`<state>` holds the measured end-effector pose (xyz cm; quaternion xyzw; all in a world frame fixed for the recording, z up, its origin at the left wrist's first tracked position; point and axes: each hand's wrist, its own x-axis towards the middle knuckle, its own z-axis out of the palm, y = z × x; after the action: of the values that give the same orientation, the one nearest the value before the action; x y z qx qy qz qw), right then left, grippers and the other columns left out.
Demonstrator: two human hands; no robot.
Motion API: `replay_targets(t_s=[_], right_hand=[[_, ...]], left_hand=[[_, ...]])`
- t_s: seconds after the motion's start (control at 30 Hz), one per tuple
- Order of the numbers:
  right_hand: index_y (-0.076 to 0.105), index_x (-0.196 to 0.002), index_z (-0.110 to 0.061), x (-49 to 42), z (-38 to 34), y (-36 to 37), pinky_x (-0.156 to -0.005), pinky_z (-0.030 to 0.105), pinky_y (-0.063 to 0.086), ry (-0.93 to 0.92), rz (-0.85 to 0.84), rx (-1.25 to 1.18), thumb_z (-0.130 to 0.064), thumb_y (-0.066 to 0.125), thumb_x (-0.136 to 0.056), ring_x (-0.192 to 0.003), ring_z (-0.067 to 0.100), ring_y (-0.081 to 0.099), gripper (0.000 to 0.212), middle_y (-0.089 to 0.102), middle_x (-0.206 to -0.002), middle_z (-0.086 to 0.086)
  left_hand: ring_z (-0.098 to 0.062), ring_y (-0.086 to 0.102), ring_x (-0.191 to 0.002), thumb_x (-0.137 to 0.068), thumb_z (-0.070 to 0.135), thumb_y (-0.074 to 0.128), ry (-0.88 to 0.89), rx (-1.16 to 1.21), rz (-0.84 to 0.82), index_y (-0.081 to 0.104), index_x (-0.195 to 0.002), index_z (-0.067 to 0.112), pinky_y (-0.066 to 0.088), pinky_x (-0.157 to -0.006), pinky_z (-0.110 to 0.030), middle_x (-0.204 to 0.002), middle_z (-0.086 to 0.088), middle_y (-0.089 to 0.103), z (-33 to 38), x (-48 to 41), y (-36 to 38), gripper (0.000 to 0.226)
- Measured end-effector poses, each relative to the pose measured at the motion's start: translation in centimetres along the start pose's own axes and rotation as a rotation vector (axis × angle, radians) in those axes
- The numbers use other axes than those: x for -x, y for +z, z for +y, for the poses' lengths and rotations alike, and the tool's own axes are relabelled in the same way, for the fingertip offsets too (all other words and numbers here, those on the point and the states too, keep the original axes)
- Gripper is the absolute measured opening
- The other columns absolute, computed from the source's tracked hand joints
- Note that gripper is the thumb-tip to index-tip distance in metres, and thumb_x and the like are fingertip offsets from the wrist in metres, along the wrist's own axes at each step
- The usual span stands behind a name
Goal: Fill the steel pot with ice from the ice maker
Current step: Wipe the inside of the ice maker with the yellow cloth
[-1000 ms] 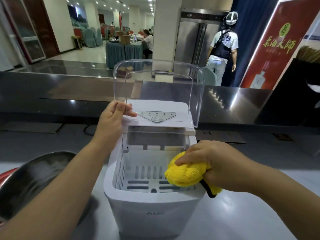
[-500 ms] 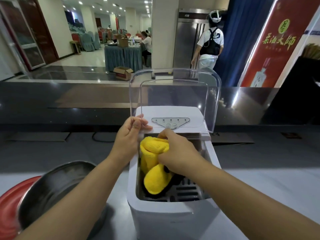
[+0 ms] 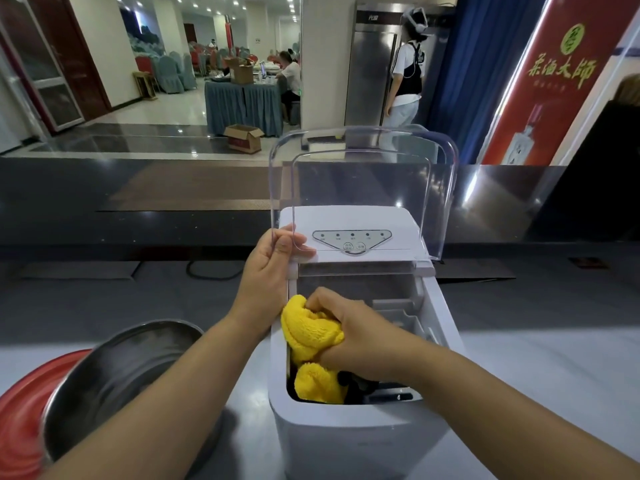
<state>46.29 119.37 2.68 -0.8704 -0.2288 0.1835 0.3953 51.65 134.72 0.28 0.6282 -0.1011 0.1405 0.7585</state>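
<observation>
Wiping now: my right hand (image 3: 353, 337) is bunched tight round the yellow cloth (image 3: 308, 332), down inside the ice maker (image 3: 346, 441) against its left wall.
Left hand: my left hand (image 3: 273, 268) pinches the clear lid (image 3: 363, 188) at its lower left corner, propping it upright.
Pot: the steel pot (image 3: 121, 368) sits just left of the machine on a red tray (image 3: 20, 410); no ice visible in it.
Doing it well: I'd keep the lid steady and sweep walls and floor.
Change: a second ago the cloth sat at the front right rim; lid grip unchanged.
</observation>
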Motion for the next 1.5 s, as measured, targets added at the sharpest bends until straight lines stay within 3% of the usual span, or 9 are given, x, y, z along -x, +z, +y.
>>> replay_targets(t_s=[0.1, 0.33, 0.5, 0.9, 1.07, 1.23, 1.3, 1.4, 1.5], right_hand=[[0.047, -0.107, -0.034, 0.6, -0.1, -0.5, -0.071, 0.038, 0.054, -0.011, -0.090, 0.018, -0.008, 0.066, -0.077, -0.093, 0.022, 0.059, 0.044, 0.055, -0.100, -0.002], [0.051, -0.091, -0.042, 0.8, 0.3, -0.6, -0.080, 0.031, 0.052, -0.111, -0.241, 0.032, 0.004, 0.064, -0.073, -0.087, 0.008, 0.056, 0.051, 0.056, -0.094, -0.015], [0.054, -0.093, -0.040, 0.9, 0.2, -0.7, -0.073, 0.014, 0.045, -0.151, -0.314, 0.086, 0.004, 0.065, -0.078, -0.081, 0.001, 0.054, 0.047, 0.056, -0.089, -0.019], [0.058, -0.090, -0.040, 2.7, 0.9, -4.2, -0.075, 0.026, 0.049, -0.057, -0.402, 0.211, 0.009, 0.054, -0.076, -0.084, 0.004, 0.054, 0.052, 0.057, -0.089, -0.019], [0.063, -0.100, -0.028, 3.9, 1.0, -4.7, -0.072, 0.011, 0.048, -0.047, -0.273, 0.137, 0.011, 0.058, -0.074, -0.087, -0.006, 0.056, 0.048, 0.058, -0.094, -0.019], [0.062, -0.100, -0.026, 4.5, 1.2, -4.8, -0.075, 0.023, 0.055, -0.094, -0.062, 0.013, 0.003, 0.072, -0.072, -0.087, 0.004, 0.062, 0.041, 0.064, -0.095, -0.014], [0.060, -0.100, -0.029, 4.7, 1.2, -5.0, -0.072, 0.022, 0.054, -0.100, -0.002, -0.053, 0.001, 0.075, -0.071, -0.085, 0.002, 0.062, 0.044, 0.064, -0.094, -0.017], [0.060, -0.098, -0.034, 4.7, 1.4, -5.1, -0.069, 0.021, 0.052, -0.123, 0.071, -0.138, 0.004, 0.076, -0.068, -0.083, 0.002, 0.062, 0.051, 0.065, -0.092, -0.015], [0.060, -0.097, -0.029, 4.5, 1.5, -4.7, -0.068, 0.025, 0.053, -0.168, 0.188, -0.212, 0.011, 0.072, -0.066, -0.081, 0.007, 0.062, 0.052, 0.066, -0.092, -0.006]], left_hand=[[-0.028, 0.043, -0.132, -0.100, 0.018, 0.033, 0.015, 0.002, -0.008, 0.057, -0.091, 0.014, 0.029, -0.113, -0.051, -0.085, 0.017, 0.072, 0.1, 0.1, 0.1, 0.025], [-0.001, 0.044, -0.127, -0.102, 0.016, 0.033, 0.015, -0.063, -0.019, 0.057, -0.091, 0.015, 0.032, -0.114, -0.041, -0.085, 0.021, 0.070, 0.4, 0.3, -0.1, 0.026], [-0.007, 0.044, -0.129, -0.102, 0.015, 0.032, 0.011, -0.057, -0.028, 0.057, -0.092, 0.013, 0.032, -0.113, -0.039, -0.084, 0.022, 0.070, 0.6, 0.4, -0.1, 0.026], [0.010, 0.046, -0.121, -0.101, 0.018, 0.034, 0.036, -0.096, -0.055, 0.058, -0.094, 0.014, 0.035, -0.101, -0.009, -0.084, 0.011, 0.072, 0.2, 0.2, -0.3, 0.026], [0.007, 0.049, -0.120, -0.101, 0.019, 0.035, 0.045, -0.127, -0.040, 0.058, -0.094, 0.013, 0.037, -0.095, -0.006, -0.086, 0.004, 0.071, 0.3, 0.3, -0.2, 0.025], [-0.006, 0.064, -0.097, -0.098, 0.015, 0.046, 0.045, -0.206, 0.019, 0.057, -0.103, 0.010, 0.048, -0.088, -0.022, -0.097, -0.012, 0.067, 1.8, 0.8, -0.3, 0.013], [-0.017, 0.060, -0.106, -0.093, 0.016, 0.057, 0.011, -0.227, 0.109, 0.052, -0.111, 0.018, 0.048, -0.097, -0.034, -0.110, -0.007, 0.063, 2.5, 1.0, -0.4, 0.019], [-0.016, 0.052, -0.112, -0.082, 0.029, 0.067, 0.169, -0.393, 0.307, 0.046, -0.114, 0.028, 0.041, -0.098, -0.028, -0.117, 0.002, 0.056, 4.4, 2.8, -0.2, 0.038], [-0.009, 0.055, -0.103, -0.069, 0.049, 0.063, 0.199, -0.496, 0.006, 0.049, -0.106, 0.037, 0.046, -0.090, -0.023, -0.110, 0.005, 0.058, 5.6, 5.5, 0.7, 0.041]])
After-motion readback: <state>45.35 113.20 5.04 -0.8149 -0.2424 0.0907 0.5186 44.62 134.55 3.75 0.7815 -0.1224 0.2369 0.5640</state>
